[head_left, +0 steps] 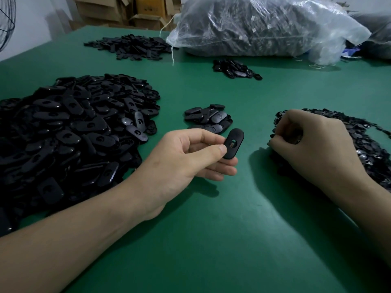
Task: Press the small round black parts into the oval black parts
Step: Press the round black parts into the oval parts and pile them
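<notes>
Thumb and forefinger of left hand (186, 157) pinch one oval part (233, 143), held tilted above green table (211, 240). Right hand (313, 146): fingers curled down into pile of small round parts (364, 144); cannot tell whether it holds one. Oval heap (74, 127) at left. Small cluster (208, 119) just behind hands. Clear bag (264, 24) farthest.

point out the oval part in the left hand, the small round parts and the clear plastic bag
oval part (237, 135): head view, its upper end above the hole
small round parts (364, 142): head view, middle of the pile
clear plastic bag (264, 24): head view, middle of its bulging side
</notes>
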Tool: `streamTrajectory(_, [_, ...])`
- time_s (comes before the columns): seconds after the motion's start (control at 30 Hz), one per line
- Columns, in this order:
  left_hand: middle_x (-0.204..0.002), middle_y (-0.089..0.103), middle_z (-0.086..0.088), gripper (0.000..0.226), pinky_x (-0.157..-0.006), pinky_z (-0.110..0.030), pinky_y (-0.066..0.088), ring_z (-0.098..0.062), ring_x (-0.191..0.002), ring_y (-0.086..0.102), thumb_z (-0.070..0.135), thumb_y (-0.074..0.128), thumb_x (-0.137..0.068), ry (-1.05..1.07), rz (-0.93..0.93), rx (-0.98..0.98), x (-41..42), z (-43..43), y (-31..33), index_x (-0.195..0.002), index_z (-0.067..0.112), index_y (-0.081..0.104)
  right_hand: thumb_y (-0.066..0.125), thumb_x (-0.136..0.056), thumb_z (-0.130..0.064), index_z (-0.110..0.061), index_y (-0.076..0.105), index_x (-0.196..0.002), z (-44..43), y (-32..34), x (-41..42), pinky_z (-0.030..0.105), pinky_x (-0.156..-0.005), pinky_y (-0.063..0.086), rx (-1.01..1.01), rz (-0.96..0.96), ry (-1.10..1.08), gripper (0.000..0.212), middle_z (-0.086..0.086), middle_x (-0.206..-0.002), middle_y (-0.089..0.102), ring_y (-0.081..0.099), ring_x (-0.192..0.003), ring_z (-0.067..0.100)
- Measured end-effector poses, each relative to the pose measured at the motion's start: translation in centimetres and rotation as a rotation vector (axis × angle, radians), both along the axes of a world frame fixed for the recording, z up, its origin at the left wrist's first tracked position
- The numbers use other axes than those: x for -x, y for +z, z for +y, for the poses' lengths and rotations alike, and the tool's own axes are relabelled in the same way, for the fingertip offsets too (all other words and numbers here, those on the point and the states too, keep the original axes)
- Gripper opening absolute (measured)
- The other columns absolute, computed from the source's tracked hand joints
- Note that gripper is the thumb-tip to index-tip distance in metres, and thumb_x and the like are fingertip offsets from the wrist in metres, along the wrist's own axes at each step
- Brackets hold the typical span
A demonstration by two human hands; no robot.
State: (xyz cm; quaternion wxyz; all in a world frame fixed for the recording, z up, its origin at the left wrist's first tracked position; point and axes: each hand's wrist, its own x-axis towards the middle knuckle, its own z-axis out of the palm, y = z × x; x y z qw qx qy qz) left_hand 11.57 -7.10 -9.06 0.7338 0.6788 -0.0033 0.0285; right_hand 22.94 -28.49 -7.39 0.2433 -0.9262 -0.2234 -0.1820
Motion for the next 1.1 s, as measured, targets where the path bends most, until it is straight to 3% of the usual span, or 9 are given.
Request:
streamTrajectory(0.27, [-0.093,0.08,-0.011,0.011,-0.071,-0.025,0.061,-0.024,-0.085,0.079,0.007,0.06,-0.101,-0.003,0.005,-0.008,0.0,0.0,0.1,-0.105,0.004,0.07,0.072,-0.078,-0.025,-0.023,0.059,-0.075,0.0,-0.2,-0.4,0.035,-0.063,0.048,0.001,0.011,0.003,0.014,-0.01,-0.068,0.061,0.058,-0.067,0.013])
streamTrajectory(0.5, [-0.094,0.08,-0.011,0.012,-0.071,-0.025,0.061,-0.024,-0.086,0.079,0.006,0.06,-0.101,-0.004,0.008,-0.004,0.0,0.0,0.1,-0.106,0.003,0.07,0.076,-0.074,-0.015,-0.02,0.062,-0.071,0.0,0.0,-0.3,0.016,-0.06,0.044,-0.122,0.006,0.032,0.015,-0.01,-0.067,0.066,0.061,-0.064,0.004])
streamTrajectory(0.57, [-0.094,0.08,-0.011,0.012,-0.071,-0.025,0.061,-0.024,-0.086,0.079,0.006,0.06,-0.101,-0.001,0.006,0.001,0.0,0.0,0.1,-0.106,0.003,0.07,0.075,-0.075,-0.018,-0.02,0.063,-0.071,0.0,0.2,-0.1,0.02,-0.058,0.048,-0.26,0.092,0.074,0.013,-0.008,-0.068,0.07,0.064,-0.061,0.005])
streamTrajectory(0.67, [-0.094,0.08,-0.012,0.012,-0.071,-0.024,0.061,-0.024,-0.086,0.079,0.007,0.062,-0.1,0.018,-0.003,0.017,0.0,0.0,0.0,-0.108,0.001,0.069,0.073,-0.084,-0.014,-0.013,0.063,-0.075,0.3,0.4,0.4,0.034,-0.062,0.046,-0.546,0.311,0.221,0.013,0.0,-0.079,0.078,0.062,-0.061,0.036])
streamTrajectory(0.7, [-0.094,0.08,-0.012,0.013,-0.071,-0.024,0.061,-0.024,-0.086,0.079,0.006,0.062,-0.1,0.026,-0.005,0.03,0.0,0.0,0.0,-0.109,0.0,0.069,0.072,-0.087,-0.008,-0.011,0.061,-0.075,0.5,0.4,0.6,0.037,-0.065,0.044,-0.632,0.37,0.266,0.016,0.003,-0.08,0.078,0.061,-0.063,0.037])
streamTrajectory(0.8, [-0.095,0.08,-0.012,0.013,-0.071,-0.023,0.061,-0.024,-0.087,0.079,0.005,0.065,-0.098,0.047,-0.011,0.058,-0.1,0.0,0.0,-0.11,0.0,0.067,0.07,-0.088,0.0,-0.017,0.061,-0.071,1.4,0.6,1.5,0.023,-0.063,0.046,-0.819,0.527,0.404,0.026,0.012,-0.077,0.076,0.067,-0.07,0.015])
streamTrajectory(0.9, [-0.095,0.08,-0.01,0.011,-0.071,-0.024,0.061,-0.024,-0.089,0.079,0.004,0.066,-0.096,0.053,-0.023,0.047,-0.1,0.0,-0.1,-0.107,0.0,0.067,0.071,-0.084,-0.001,-0.017,0.059,-0.07,2.1,0.6,2.3,0.02,-0.057,0.042,-0.935,0.649,0.489,0.024,0.011,-0.075,0.075,0.059,-0.066,0.016])
streamTrajectory(1.03, [-0.096,0.08,-0.009,0.009,-0.071,-0.023,0.061,-0.023,-0.089,0.079,0.004,0.067,-0.096,0.055,-0.036,0.035,0.0,0.0,-0.1,-0.105,0.003,0.067,0.072,-0.078,-0.01,-0.014,0.056,-0.078,2.5,0.6,2.8,0.024,-0.061,0.042,-0.944,0.692,0.516,0.017,0.011,-0.075,0.075,0.058,-0.066,0.017])
streamTrajectory(1.1, [-0.095,0.081,-0.009,0.011,-0.071,-0.024,0.061,-0.023,-0.088,0.079,0.004,0.067,-0.096,0.061,-0.038,0.034,0.0,0.0,-0.2,-0.107,0.003,0.067,0.078,-0.071,-0.014,-0.014,0.059,-0.083,2.5,0.6,3.0,0.021,-0.06,0.043,-0.935,0.708,0.525,0.022,0.011,-0.077,0.076,0.058,-0.065,0.016])
